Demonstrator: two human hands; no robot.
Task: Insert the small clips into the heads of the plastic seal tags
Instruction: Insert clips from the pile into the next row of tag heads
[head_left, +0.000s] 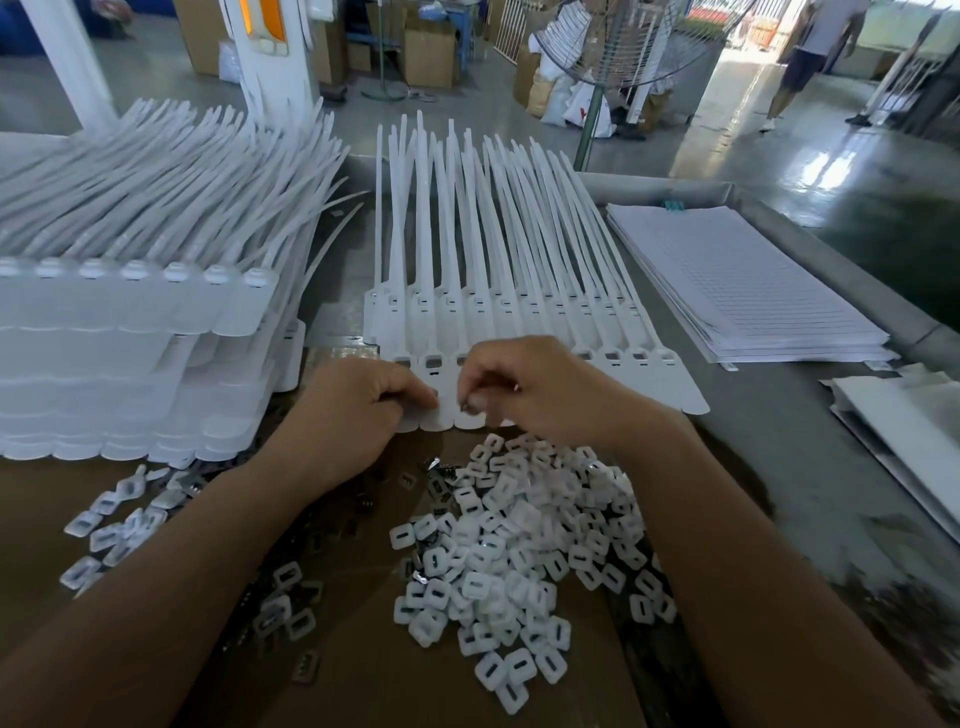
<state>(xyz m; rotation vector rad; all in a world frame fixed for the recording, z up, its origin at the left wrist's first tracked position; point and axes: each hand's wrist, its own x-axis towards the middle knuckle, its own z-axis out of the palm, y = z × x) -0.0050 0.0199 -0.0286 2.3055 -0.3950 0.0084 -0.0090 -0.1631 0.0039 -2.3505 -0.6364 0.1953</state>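
A row of white plastic seal tags (524, 312) lies fanned across the middle of the table, heads toward me. My left hand (358, 410) has its fingers curled, and its thumb and fingertips press on the flat end of a tag near the row's left. My right hand (524, 384) hovers over the neighbouring tag heads and pinches something small and dark, seemingly a clip, at its fingertips. A heap of small white square clips (519, 561) lies on brown cardboard (363, 691) under my wrists. Small metal clips (441, 475) lie beside the heap.
A tall stack of seal tags (130, 332) fills the left side. More loose clips (114, 525) lie at the left front. A pile of lined paper sheets (737, 280) sits at the right. Beyond the table stand a fan, cardboard boxes, and a person walking.
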